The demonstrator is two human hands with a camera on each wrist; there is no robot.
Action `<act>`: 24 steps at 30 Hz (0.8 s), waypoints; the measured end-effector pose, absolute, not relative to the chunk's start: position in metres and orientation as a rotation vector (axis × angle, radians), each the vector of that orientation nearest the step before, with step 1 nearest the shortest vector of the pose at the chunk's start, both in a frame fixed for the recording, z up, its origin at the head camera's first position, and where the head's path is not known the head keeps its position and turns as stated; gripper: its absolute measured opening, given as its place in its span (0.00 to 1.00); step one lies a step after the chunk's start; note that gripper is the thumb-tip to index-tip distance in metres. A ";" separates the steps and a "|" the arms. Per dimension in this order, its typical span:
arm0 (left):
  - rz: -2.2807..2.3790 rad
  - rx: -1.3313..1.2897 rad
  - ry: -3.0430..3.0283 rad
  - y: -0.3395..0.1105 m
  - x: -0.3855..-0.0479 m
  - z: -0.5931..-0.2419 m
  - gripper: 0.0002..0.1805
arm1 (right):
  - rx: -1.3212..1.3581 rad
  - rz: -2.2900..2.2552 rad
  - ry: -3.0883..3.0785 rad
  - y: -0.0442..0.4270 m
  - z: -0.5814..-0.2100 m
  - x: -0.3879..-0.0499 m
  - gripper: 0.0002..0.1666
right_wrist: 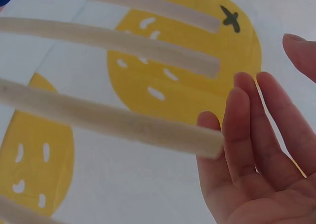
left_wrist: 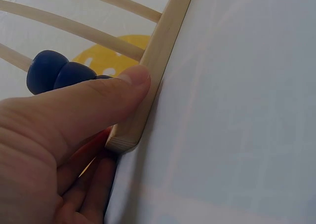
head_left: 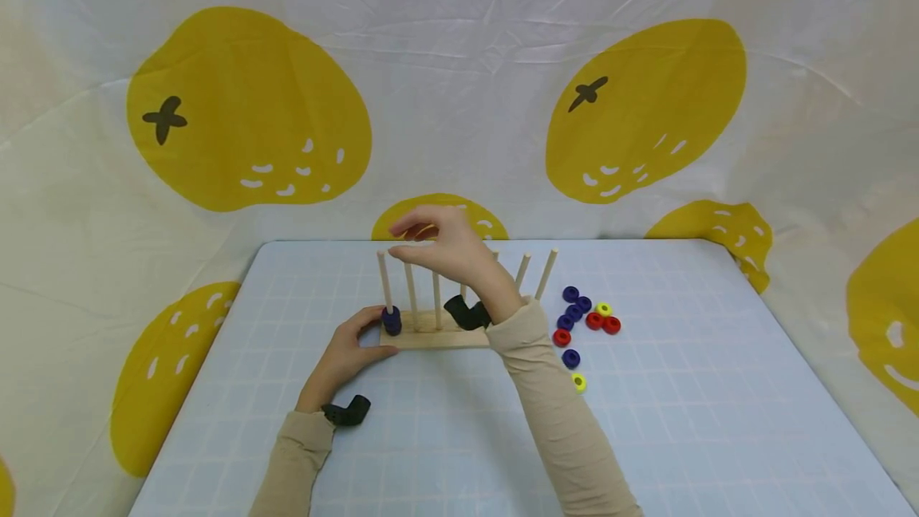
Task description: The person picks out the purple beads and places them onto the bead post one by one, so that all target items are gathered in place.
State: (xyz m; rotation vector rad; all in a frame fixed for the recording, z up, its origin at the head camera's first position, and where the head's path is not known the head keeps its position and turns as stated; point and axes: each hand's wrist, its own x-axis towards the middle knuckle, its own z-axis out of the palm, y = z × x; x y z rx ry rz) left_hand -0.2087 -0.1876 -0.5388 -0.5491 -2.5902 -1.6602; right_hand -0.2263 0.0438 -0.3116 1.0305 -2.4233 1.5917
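Observation:
A pale wooden base (head_left: 438, 340) with several upright pegs stands on the table. Stacked on its leftmost peg (head_left: 384, 279) are dark blue beads (head_left: 391, 321), also visible as rounded blue beads (left_wrist: 47, 72) in the left wrist view. My left hand (head_left: 350, 353) grips the left end of the base, thumb along the front edge and fingers behind. Above the peg tops hovers my right hand (head_left: 452, 250), thumb and fingers apart. The right wrist view shows nothing in those fingers (right_wrist: 237, 130), close to the tip of one peg (right_wrist: 143, 128). My right forearm hides part of the base.
Right of the base lie loose beads: several blue ones (head_left: 570, 358), red ones (head_left: 562, 337) and two yellow ones (head_left: 578, 382). The table (head_left: 718, 389) has a pale blue gridded top. Behind it hangs a white cloth (head_left: 459, 102) with yellow fruit prints.

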 end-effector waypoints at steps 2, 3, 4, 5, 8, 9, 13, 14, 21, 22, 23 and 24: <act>-1.659 -0.548 -2.593 -0.187 -0.209 -0.539 0.33 | 1.035 1.590 -2.398 0.049 -0.310 -0.224 0.12; -1.660 -0.547 -2.592 -0.188 -0.209 -0.539 0.33 | 1.035 1.586 -2.386 0.052 -0.308 -0.223 0.12; -1.662 -0.544 -2.591 -0.188 -0.209 -0.539 0.33 | 1.034 1.581 -2.379 0.054 -0.307 -0.221 0.12; -1.660 -0.542 -2.592 -0.188 -0.209 -0.539 0.33 | 1.032 1.578 -2.372 0.057 -0.306 -0.220 0.12; -1.647 -0.538 -2.595 -0.188 -0.209 -0.539 0.33 | 1.035 1.570 -2.340 0.064 -0.301 -0.215 0.13; -1.644 -0.538 -2.596 -0.187 -0.209 -0.539 0.33 | 1.040 1.566 -2.327 0.066 -0.300 -0.213 0.13; -1.632 -0.547 -2.600 -0.187 -0.209 -0.539 0.33 | 1.061 1.552 -2.273 0.076 -0.297 -0.207 0.14; -1.633 -0.549 -2.599 -0.187 -0.209 -0.539 0.33 | 1.065 1.540 -2.262 0.079 -0.297 -0.205 0.14; -1.623 -0.565 -2.586 -0.186 -0.208 -0.539 0.34 | 1.051 1.535 -2.173 0.106 -0.296 -0.194 0.13; -1.619 -0.568 -2.584 -0.186 -0.208 -0.538 0.34 | 1.047 1.546 -2.160 0.111 -0.297 -0.193 0.14; -1.617 -0.567 -2.583 -0.186 -0.208 -0.538 0.34 | 1.044 1.555 -2.146 0.115 -0.297 -0.192 0.14; -1.621 -0.558 -2.587 -0.186 -0.208 -0.538 0.34 | 1.036 1.565 -2.137 0.120 -0.297 -0.191 0.14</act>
